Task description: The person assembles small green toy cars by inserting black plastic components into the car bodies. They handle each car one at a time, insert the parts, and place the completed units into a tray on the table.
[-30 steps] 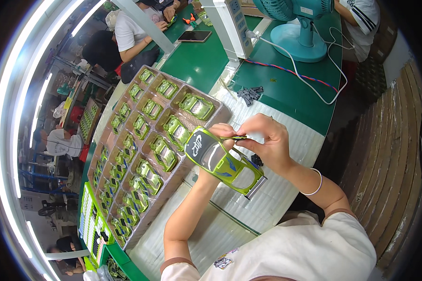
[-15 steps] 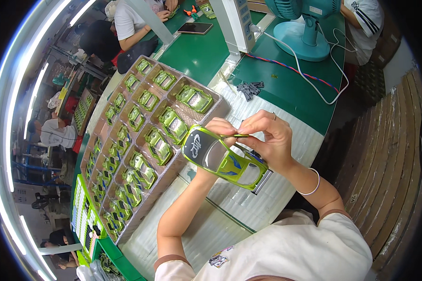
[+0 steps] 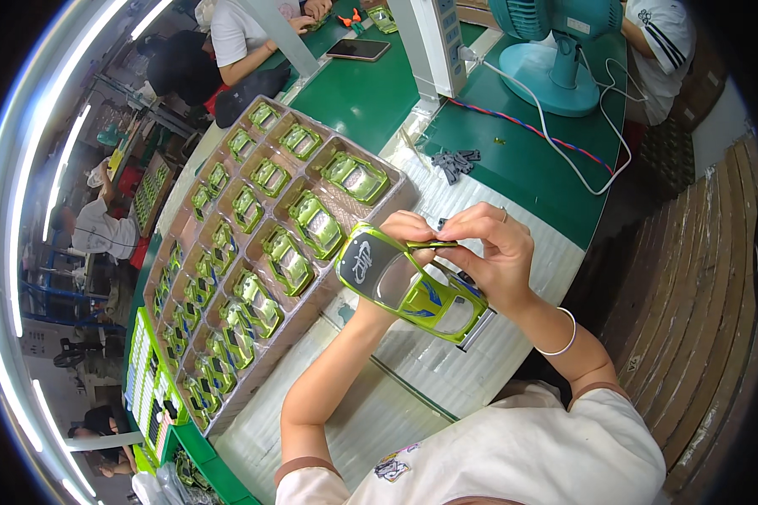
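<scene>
A green toy car body point(image 3: 448, 305) with a dark hood and blue side marks is held over the pale work mat. My left hand point(image 3: 406, 229) is closed on it, partly hidden behind the shell, its fingertips at the car's upper side. My right hand point(image 3: 499, 252) pinches at that same side, around a small dark piece point(image 3: 441, 224) between the fingertips of both hands. A thin green-edged flap point(image 3: 432, 245) sticks out there. To the left stands a divided plastic tray point(image 3: 403, 187) with green car shells point(image 3: 355, 177) in its compartments.
Beyond my hands lies a small pile of dark grey parts point(image 3: 456, 164). A teal fan point(image 3: 556, 71), its white cable, and a post with sockets point(image 3: 448, 42) stand farther back. A phone point(image 3: 359, 50) lies near a co-worker's arm point(image 3: 248, 63). Stacked cardboard point(image 3: 699, 320) rises at right.
The small dark piece now shows above the fingertips. My right fingers have shifted slightly; the car stays in my left hand. The whole view has moved a little.
</scene>
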The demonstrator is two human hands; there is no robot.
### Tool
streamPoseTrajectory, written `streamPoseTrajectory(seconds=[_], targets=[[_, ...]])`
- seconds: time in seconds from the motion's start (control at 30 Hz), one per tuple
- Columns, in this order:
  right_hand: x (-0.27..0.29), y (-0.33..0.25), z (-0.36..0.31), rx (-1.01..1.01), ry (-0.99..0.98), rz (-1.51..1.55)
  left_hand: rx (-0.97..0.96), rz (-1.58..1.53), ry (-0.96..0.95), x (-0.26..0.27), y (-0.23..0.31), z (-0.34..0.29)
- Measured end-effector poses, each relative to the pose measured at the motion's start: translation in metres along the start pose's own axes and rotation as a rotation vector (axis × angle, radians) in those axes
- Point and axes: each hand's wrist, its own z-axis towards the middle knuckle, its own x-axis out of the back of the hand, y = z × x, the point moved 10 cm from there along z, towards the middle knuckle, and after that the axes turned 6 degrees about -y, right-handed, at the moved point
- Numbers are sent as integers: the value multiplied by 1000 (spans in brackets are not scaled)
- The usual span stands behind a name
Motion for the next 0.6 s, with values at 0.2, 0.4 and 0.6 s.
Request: streamPoseTrajectory(seconds=[0.2, 0.4, 0.6], targets=[[-4, -1, -3, 5, -27, -73, -14, 198, -67, 5, 7, 1], [-3, 10, -7, -60, -46, -8, 89, 209, -41, -3, 10, 5], [-12, 19, -7, -128, -77, 19, 192, 187, 52, 8, 6, -3]])
